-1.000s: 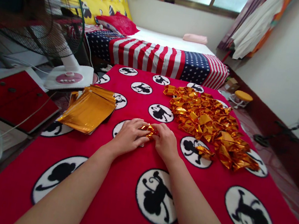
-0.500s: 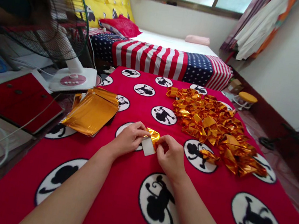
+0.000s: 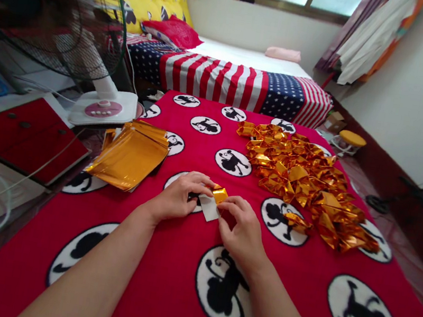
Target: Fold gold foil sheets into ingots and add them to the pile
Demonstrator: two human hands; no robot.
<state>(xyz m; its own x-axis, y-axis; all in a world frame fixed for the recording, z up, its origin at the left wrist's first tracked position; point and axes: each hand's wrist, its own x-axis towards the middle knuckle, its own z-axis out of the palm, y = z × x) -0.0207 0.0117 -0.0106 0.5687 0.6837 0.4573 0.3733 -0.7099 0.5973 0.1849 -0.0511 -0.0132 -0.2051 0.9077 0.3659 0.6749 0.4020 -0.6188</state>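
A small piece of gold foil paper [image 3: 215, 200], gold on one side and white on the other, lies partly folded between my hands on the red blanket [image 3: 160, 279]. My left hand [image 3: 179, 198] pinches its left edge with fingers curled. My right hand [image 3: 241, 229] grips its right side, fingers bent around the fold. A flat stack of gold foil sheets [image 3: 129, 155] lies to the left. A heap of folded gold pieces [image 3: 304, 178] spreads out to the right.
A standing fan [image 3: 56, 21] with a white base [image 3: 101, 107] is at the left, beside a red box [image 3: 22, 134] and white cable. A bed with a striped flag cover [image 3: 231, 81] lies beyond. A wall runs along the right.
My hands drew slightly apart and toward me, and the foil piece opened to show its white underside. The camera shifted a little.
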